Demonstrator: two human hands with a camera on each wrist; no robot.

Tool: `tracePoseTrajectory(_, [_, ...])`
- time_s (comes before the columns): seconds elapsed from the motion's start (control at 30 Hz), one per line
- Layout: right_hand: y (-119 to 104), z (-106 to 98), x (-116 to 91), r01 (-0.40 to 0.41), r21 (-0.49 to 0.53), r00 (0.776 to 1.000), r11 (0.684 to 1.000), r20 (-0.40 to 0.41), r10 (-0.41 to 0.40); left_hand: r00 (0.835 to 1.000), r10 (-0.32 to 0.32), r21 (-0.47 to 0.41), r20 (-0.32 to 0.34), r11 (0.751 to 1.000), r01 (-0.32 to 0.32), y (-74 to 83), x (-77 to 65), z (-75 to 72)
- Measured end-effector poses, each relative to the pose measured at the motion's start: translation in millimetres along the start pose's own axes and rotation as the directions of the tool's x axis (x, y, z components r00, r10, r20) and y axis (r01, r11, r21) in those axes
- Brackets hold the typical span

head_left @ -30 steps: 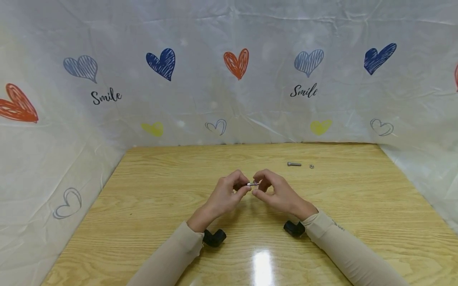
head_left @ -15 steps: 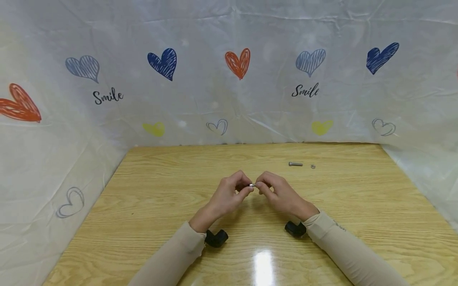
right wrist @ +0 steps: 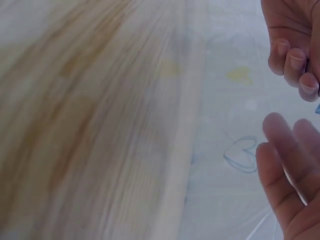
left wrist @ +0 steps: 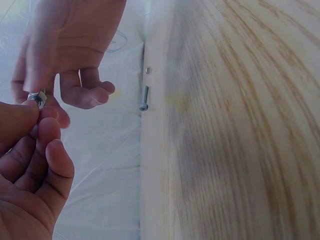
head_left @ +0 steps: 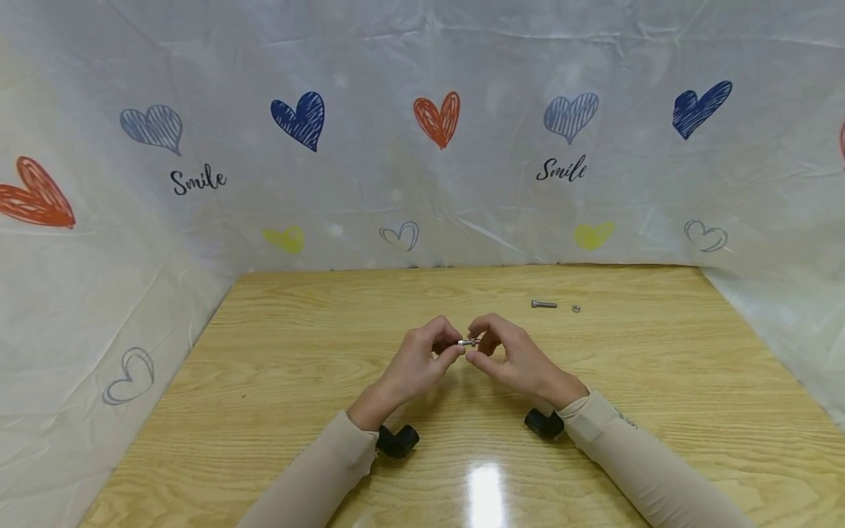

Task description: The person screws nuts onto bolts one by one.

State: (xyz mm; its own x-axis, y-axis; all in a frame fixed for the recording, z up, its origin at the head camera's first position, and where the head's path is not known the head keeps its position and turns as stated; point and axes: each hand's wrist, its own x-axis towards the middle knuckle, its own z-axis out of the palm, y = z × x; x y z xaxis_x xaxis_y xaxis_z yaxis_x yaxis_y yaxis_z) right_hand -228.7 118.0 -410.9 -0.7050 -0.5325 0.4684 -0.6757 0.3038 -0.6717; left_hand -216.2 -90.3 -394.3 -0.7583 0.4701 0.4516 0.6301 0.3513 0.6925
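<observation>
My left hand (head_left: 416,359) pinches one end of a small silver bolt (head_left: 465,342) between thumb and forefinger, holding it above the table. A hex nut (left wrist: 37,97) sits on the bolt, close to the left fingertips in the left wrist view. Around the bolt's other end, my right hand (head_left: 511,356) has its thumb and forefinger parted, the thumb apart from the bolt. Whether the right forefinger touches the nut is unclear. In the right wrist view the fingers of the right hand (right wrist: 292,175) are spread, and the bolt is out of sight.
Toward the back right of the wooden table (head_left: 297,323) lie another bolt (head_left: 544,304) and a loose nut (head_left: 576,309). A white sheet (head_left: 356,183) printed with hearts hangs behind. Black wrist-worn pieces (head_left: 399,441) show below both wrists.
Half a second ago my right thumb and forefinger were closed together at the bolt; now they have parted, showing the nut and more of the bolt. My left hand stays almost still.
</observation>
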Motion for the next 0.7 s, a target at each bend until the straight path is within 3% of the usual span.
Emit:
tracePoseTrajectory(0.47, [2.2,-0.3,2.0,0.087,-0.049,0.996,0.995,0.002,-0.087,1.0,-0.003,0.0,0.013,1.0,0.003,1.1,0.0,-0.7])
tracePoseTrajectory(0.7, [3.0,-0.2,0.6,0.039,-0.051,0.999,0.998,0.005,-0.038,1.0,-0.009,-0.005,0.018,1.0,0.009,0.5,0.1,-0.5])
